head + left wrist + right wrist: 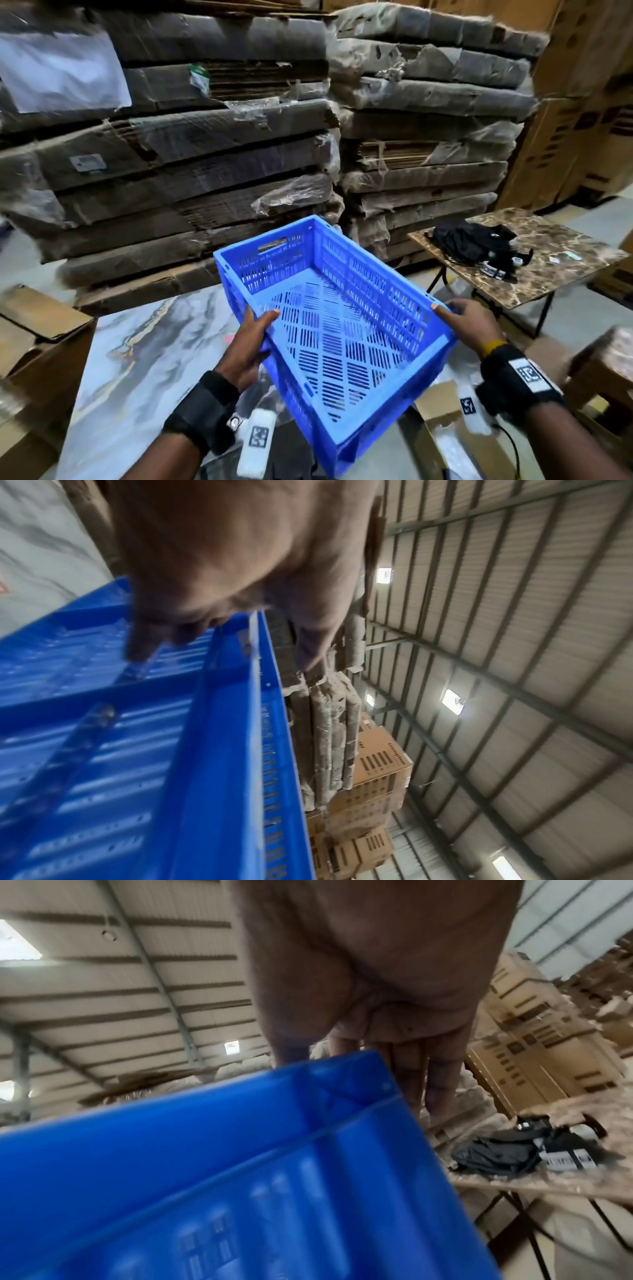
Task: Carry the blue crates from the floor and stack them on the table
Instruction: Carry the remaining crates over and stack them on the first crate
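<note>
An empty blue slotted crate (339,325) hangs in the air, tilted, above the near right part of a grey marble-patterned table (137,342). My left hand (250,342) grips its left long rim, thumb inside and fingers under the outer wall. My right hand (469,322) grips the right rim near the corner, thumb over the top edge. In the left wrist view my left hand (219,593) clasps the crate (171,750) rim. In the right wrist view my right hand (369,993) holds the crate (222,1164) corner, fingers down its outer side.
Tall stacks of flattened cardboard (205,154) rise behind the table. A brown marble folding table (534,274) at the right carries black cloth (469,240). Open cartons (37,342) stand at the left, more boxes (455,435) on the floor at the right.
</note>
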Motion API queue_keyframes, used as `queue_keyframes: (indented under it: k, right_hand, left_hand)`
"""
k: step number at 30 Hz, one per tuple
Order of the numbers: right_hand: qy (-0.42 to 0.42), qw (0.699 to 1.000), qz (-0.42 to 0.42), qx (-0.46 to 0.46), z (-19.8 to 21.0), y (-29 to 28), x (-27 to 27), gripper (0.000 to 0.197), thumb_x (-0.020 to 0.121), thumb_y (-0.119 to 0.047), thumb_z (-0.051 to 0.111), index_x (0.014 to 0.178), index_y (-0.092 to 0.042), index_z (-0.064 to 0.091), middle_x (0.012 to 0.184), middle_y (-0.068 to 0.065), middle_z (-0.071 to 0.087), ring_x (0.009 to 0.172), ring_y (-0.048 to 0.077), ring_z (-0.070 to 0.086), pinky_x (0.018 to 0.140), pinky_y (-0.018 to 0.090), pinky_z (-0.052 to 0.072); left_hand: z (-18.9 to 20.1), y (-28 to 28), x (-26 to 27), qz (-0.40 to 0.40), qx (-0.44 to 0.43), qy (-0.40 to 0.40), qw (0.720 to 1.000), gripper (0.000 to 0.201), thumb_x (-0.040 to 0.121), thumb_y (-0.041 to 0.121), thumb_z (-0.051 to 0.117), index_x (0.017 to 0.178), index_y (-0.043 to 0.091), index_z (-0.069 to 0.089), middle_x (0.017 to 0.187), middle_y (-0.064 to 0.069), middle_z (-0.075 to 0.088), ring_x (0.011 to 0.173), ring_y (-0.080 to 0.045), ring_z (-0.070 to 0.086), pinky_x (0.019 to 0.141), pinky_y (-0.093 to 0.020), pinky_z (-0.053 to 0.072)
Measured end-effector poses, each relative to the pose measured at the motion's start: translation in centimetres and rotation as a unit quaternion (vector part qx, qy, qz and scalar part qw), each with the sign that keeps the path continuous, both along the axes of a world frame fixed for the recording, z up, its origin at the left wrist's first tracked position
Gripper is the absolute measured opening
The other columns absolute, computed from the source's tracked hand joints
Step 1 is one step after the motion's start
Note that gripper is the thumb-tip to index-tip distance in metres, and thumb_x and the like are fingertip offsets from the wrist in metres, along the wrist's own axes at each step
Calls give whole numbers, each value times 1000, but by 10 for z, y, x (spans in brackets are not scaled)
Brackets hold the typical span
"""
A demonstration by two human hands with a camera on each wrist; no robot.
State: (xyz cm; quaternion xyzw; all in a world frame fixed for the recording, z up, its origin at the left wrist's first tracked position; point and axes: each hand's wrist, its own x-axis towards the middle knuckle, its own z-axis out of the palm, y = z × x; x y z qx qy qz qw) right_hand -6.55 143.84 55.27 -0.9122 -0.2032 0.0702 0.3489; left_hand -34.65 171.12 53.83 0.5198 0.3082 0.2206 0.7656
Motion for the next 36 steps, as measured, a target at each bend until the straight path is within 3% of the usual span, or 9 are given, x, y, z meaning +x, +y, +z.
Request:
queue_keyframes:
  k: [2, 8, 11, 13, 18, 22, 27, 31, 36]
  right_hand:
    - [10, 998, 51, -24, 2, 5, 20, 30, 87, -44, 63, 87, -15, 71, 84, 7, 72, 76, 21, 65, 66, 29, 46]
    - [132, 977, 141, 89, -13, 22, 65, 33, 89, -41, 60, 94, -9, 67, 100, 18, 71, 73, 16, 65, 66, 24, 52]
    - [170, 972, 118, 110, -13, 27, 76, 19, 96, -14, 50, 84, -11, 65, 86, 12, 68, 62, 14, 63, 58, 19, 51]
    - [178, 972, 98, 119, -16, 32, 84, 20, 95, -7, 49, 86, -9, 67, 84, 11, 68, 69, 22, 65, 70, 29, 54]
    - [165, 976, 54, 129, -33, 46, 110, 20, 86, -18, 58, 72, -14, 71, 95, 20, 72, 91, 42, 67, 90, 59, 51]
    - [119, 980, 57, 147, -36, 48, 118, 24, 75, -34, 57, 66, -17, 70, 85, 14, 74, 87, 37, 68, 85, 54, 53]
    - [88, 983, 41, 153, -23, 34, 146, 22, 82, -27, 61, 65, -22, 73, 72, 6, 72, 75, 32, 66, 80, 47, 53]
    - [79, 987, 39, 136, -22, 25, 165, 17, 91, -20, 58, 85, -12, 72, 83, 9, 72, 76, 26, 66, 81, 43, 53]
    - [70, 991, 45, 105, -30, 45, 181, 23, 86, -40, 55, 84, -21, 69, 86, 4, 73, 79, 26, 69, 81, 47, 56]
  left_hand:
    - [3, -7, -9, -50, -5, 45, 998, 34, 97, 40, 60, 130, 45, 57, 129, 17, 68, 112, -19, 60, 101, -51, 45]
    - [8, -9, 13, -11, -54, 21, 998, 25, 104, 27, 46, 118, 34, 66, 101, 12, 78, 82, -28, 74, 88, -50, 50]
    - [13, -1, 26, 37, -34, 1, 999, 28, 103, 18, 43, 107, 25, 71, 94, 4, 76, 75, -22, 72, 75, -39, 57]
    - [17, -1, 37, 67, -32, -7, 997, 26, 101, 7, 43, 101, 19, 66, 91, -3, 72, 70, -16, 65, 62, -29, 59]
    - [21, -14, 69, 80, -13, 6, 997, 49, 98, -9, 35, 109, 24, 69, 91, 5, 79, 77, -11, 71, 67, -24, 61]
    - [28, -19, 86, 92, -12, 36, 995, 51, 96, -8, 33, 110, 25, 69, 85, 8, 78, 74, -8, 72, 71, -31, 60]
    - [35, -27, 107, 34, -14, 52, 998, 46, 98, -4, 37, 125, 22, 64, 105, 0, 75, 91, -16, 68, 70, -42, 63]
    - [27, -32, 126, 16, -4, 73, 997, 32, 100, -2, 43, 114, 18, 64, 107, -7, 71, 98, -23, 64, 90, -60, 56]
    - [29, -9, 135, 39, 14, 71, 997, 26, 100, -4, 45, 106, 14, 63, 103, -7, 72, 92, -20, 68, 65, -42, 63]
